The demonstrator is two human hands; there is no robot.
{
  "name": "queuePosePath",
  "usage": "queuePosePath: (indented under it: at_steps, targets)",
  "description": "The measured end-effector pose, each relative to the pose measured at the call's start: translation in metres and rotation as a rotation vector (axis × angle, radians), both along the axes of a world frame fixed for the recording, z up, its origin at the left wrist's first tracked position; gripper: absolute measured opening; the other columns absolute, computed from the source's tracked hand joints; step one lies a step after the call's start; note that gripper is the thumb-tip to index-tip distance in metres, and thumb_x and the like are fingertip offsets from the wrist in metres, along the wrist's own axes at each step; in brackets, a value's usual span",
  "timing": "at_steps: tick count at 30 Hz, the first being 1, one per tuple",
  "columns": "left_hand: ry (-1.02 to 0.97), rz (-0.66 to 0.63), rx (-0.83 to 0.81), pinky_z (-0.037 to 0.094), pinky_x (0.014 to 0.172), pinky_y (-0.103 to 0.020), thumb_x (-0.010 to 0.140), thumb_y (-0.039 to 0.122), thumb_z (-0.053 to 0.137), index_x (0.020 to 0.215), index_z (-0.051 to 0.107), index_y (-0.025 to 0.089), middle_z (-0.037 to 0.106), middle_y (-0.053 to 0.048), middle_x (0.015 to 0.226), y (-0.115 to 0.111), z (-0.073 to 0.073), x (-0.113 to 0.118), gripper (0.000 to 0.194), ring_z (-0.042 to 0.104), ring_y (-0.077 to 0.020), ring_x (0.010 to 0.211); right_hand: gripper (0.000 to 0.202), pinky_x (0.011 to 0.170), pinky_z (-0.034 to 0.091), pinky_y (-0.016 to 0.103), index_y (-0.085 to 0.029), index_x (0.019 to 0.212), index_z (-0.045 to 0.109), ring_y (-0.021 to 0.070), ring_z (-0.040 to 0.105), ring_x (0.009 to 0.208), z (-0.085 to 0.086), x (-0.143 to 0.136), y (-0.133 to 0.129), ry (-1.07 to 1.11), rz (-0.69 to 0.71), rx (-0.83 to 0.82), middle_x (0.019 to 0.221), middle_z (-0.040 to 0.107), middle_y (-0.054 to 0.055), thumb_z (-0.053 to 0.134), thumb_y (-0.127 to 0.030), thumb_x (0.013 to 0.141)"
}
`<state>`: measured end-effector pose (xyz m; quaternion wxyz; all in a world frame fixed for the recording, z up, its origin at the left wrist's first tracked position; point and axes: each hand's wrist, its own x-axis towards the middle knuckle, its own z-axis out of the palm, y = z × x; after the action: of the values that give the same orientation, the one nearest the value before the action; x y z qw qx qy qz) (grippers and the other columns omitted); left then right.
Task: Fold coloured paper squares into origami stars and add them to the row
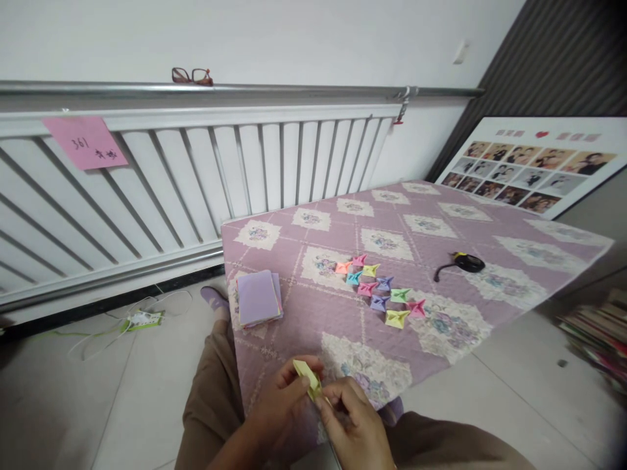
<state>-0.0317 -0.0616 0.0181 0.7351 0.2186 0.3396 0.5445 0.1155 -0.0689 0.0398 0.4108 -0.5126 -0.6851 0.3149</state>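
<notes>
Near the front edge of the table, my left hand [289, 398] and my right hand [350, 414] pinch a small folded yellow paper [307, 377] between thumbs and fingers. Its lower part is partly hidden by my fingers. Farther back on the cloth stand several small folded paper pieces in mixed colours, arranged in two slanting rows; a yellow folded piece [396, 318] is the nearest of them. To the left of these lies a stack of square paper sheets [259, 298], a purple sheet on top.
A purple floral cloth [313, 313] covers the table. A black tape measure [469, 262] lies toward the right. Behind stands a white radiator [274, 163] with a pink note [85, 142]; glasses [192, 76] rest on the pipe. A photo board [529, 163] leans at the right.
</notes>
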Motion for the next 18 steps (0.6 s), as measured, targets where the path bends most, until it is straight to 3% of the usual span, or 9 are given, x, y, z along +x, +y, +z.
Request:
queuePosePath:
  at_steps: [5,10,13,18]
  targets:
    - [-0.001,0.008,-0.037,0.042,0.086,-0.033,0.065,0.033,0.084,0.097,0.073,0.021,0.068,-0.005,0.095,-0.0017,0.0032,0.0026,0.036,0.059,-0.0198,0.087,0.006,0.063,0.046,0.028,-0.026,0.082,0.064,0.0187,0.061,0.072,0.0015,0.0053,0.001,-0.156,0.08,0.035,0.08,0.064,0.003,0.061,-0.028,0.086]
    - [-0.044,-0.011,-0.011,0.041,0.081,-0.031,0.068,0.031,0.082,0.098,0.073,0.021,0.067,-0.003,0.088,-0.0023,0.0026,0.0034,0.033,0.058,-0.0177,0.082,0.007,0.065,0.046,0.029,-0.026,0.083,0.064,0.0199,0.061,0.074,0.0019,0.0071,0.0011,-0.206,0.081,0.037,0.081,0.064,0.003,0.059,-0.029,0.087]
    - [-0.026,-0.011,0.014,0.041,0.078,-0.029,0.069,0.032,0.082,0.098,0.073,0.02,0.066,-0.003,0.084,-0.0022,0.0027,0.0023,0.032,0.058,-0.0169,0.079,0.008,0.066,0.046,0.029,-0.026,0.08,0.063,0.02,0.06,0.074,0.0023,0.0073,0.0008,-0.165,0.061,0.036,0.08,0.063,0.003,0.061,-0.03,0.086]
    - [-0.043,-0.017,0.009,0.042,0.083,-0.031,0.068,0.031,0.084,0.099,0.073,0.022,0.069,-0.006,0.1,-0.0015,0.0021,-0.0003,0.034,0.059,-0.0202,0.091,0.008,0.061,0.042,0.026,-0.025,0.078,0.062,0.0162,0.054,0.064,0.0023,0.0016,-0.0013,0.049,-0.036,-0.053,0.072,0.056,-0.001,0.062,-0.03,0.084]
